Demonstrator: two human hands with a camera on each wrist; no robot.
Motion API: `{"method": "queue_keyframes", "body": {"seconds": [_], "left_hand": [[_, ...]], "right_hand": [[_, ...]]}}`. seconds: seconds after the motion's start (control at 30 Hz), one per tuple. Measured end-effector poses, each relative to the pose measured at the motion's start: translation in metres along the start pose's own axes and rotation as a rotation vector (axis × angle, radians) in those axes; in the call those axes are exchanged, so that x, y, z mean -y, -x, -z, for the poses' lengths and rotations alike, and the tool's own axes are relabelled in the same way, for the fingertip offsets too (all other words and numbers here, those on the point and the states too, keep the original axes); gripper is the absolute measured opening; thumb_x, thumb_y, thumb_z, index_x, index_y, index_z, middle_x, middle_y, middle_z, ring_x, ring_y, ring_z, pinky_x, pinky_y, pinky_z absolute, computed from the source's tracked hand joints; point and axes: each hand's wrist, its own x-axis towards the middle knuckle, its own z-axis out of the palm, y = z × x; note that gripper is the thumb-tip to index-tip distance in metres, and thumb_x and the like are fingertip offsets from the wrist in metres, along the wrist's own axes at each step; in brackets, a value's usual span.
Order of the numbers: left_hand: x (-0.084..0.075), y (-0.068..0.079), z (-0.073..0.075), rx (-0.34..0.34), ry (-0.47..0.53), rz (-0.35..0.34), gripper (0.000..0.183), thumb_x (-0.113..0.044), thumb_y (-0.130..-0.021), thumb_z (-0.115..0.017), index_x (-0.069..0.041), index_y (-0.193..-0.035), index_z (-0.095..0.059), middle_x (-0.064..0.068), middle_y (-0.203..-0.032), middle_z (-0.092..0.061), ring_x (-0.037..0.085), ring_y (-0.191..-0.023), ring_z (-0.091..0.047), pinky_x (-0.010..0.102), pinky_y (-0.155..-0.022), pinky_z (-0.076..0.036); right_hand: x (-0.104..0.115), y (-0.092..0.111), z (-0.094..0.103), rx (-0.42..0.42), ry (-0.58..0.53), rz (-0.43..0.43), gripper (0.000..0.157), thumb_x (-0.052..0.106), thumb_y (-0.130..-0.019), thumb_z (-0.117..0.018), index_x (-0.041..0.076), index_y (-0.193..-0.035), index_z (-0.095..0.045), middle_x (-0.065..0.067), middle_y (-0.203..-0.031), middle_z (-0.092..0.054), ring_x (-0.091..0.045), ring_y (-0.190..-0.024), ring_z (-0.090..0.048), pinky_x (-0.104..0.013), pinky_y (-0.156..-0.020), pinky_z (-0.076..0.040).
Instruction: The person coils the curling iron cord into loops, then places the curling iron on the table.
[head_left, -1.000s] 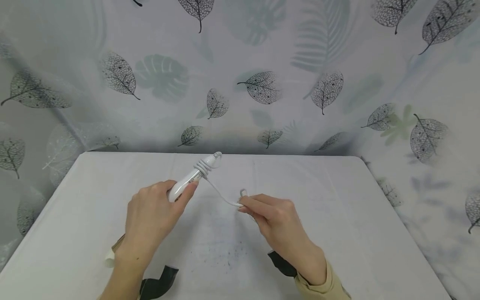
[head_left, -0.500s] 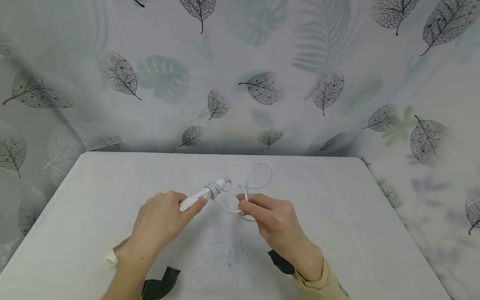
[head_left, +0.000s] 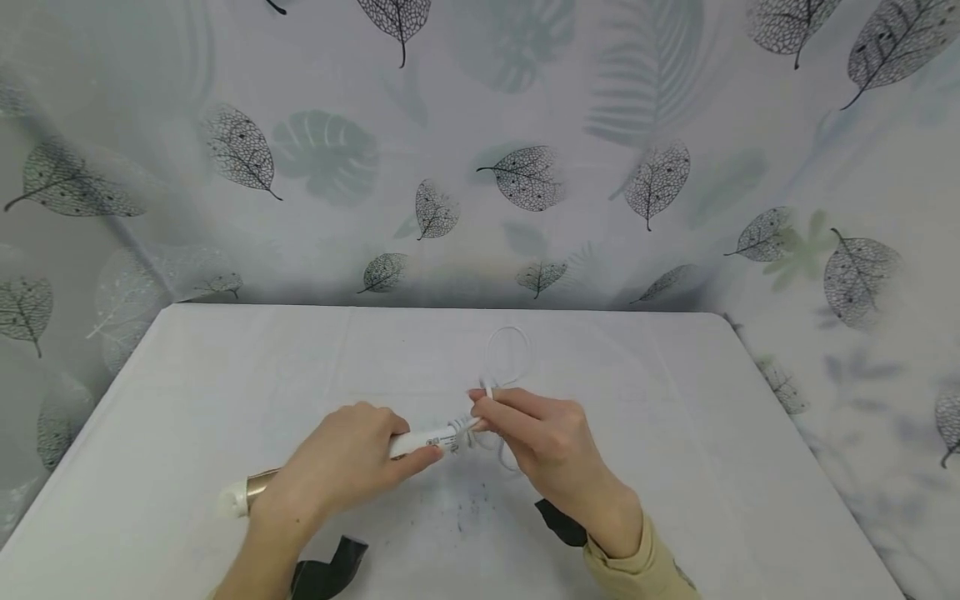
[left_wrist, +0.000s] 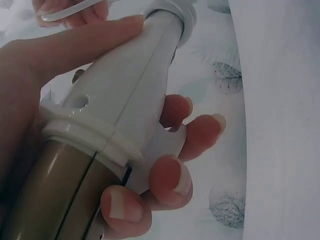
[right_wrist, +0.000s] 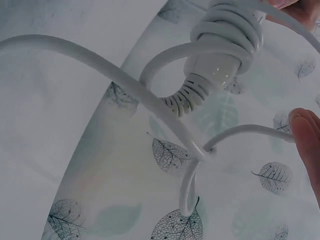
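My left hand (head_left: pixel 341 467) grips a curling iron by its white handle (head_left: pixel 420 440), thumb laid along it. In the left wrist view its gold barrel (left_wrist: pixel 47 190) runs back under the palm, and several fingers curl round the handle's underside. A white cord (right_wrist: pixel 90 55) is wound in several turns round the handle's end, beside the ribbed cord sleeve (right_wrist: pixel 187 95). Just right of that end, my right hand (head_left: pixel 555 442) pinches the cord between thumb and fingers. A loose loop of cord stands up beyond the right fingers, and another hangs below them.
A white cloth-covered table (head_left: pixel 637 400) lies beneath the hands, with small blue marks (head_left: pixel 468 504) near its middle. Behind it hangs a leaf-patterned backdrop (head_left: pixel 450 100). Black curved pieces (head_left: pixel 330 571) show by both wrists.
My left hand has moved right and nearer, bringing the handle's end up to the right hand and levelling the curling iron. A cord loop has risen beyond the right hand, which hardly moved.
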Motion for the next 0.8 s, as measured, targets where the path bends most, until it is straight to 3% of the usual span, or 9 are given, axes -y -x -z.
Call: {"method": "queue_keyframes", "body": {"seconds": [0.23, 0.53, 0.7, 0.8], "left_hand": [[-0.004, -0.001, -0.005, 0.051, 0.024, -0.158, 0.036, -0.053, -0.086, -0.072, -0.023, -0.068, -0.065, -0.016, -0.05, -0.047, 0.001, -0.047, -0.042, 0.022, -0.048, -0.037], [-0.007, 0.005, -0.003, 0.066, 0.086, -0.24, 0.028, -0.051, -0.085, -0.075, -0.025, -0.073, -0.069, -0.021, -0.053, -0.047, -0.003, -0.05, -0.041, 0.02, -0.051, -0.039], [-0.01, 0.01, -0.001, 0.001, 0.13, -0.357, 0.034, -0.05, -0.086, -0.074, -0.03, -0.064, -0.058, -0.021, -0.054, -0.035, -0.005, -0.051, -0.033, 0.017, -0.05, -0.034], [-0.013, 0.012, -0.002, -0.068, 0.138, -0.442, 0.038, -0.047, -0.087, -0.074, -0.029, -0.063, -0.052, -0.021, -0.058, -0.032, -0.007, -0.052, -0.029, 0.014, -0.049, -0.03]], "right_hand": [[-0.007, 0.002, 0.002, -0.028, 0.035, -0.01, 0.026, 0.021, -0.099, -0.059, 0.0, -0.107, -0.074, -0.008, -0.088, -0.074, -0.016, -0.071, -0.072, -0.02, -0.065, -0.056], [-0.019, 0.008, 0.009, -0.024, 0.001, -0.122, 0.022, 0.02, -0.094, -0.067, 0.002, -0.102, -0.075, -0.007, -0.088, -0.076, -0.017, -0.074, -0.072, -0.022, -0.067, -0.055], [-0.026, 0.012, 0.011, 0.026, -0.111, -0.229, 0.022, 0.023, -0.092, -0.066, 0.005, -0.099, -0.077, -0.004, -0.088, -0.076, -0.01, -0.072, -0.068, -0.018, -0.067, -0.051], [-0.026, 0.014, 0.013, 0.04, -0.176, -0.27, 0.013, 0.015, -0.089, -0.07, 0.006, -0.097, -0.077, -0.001, -0.085, -0.075, -0.007, -0.069, -0.064, -0.017, -0.067, -0.051]]}}
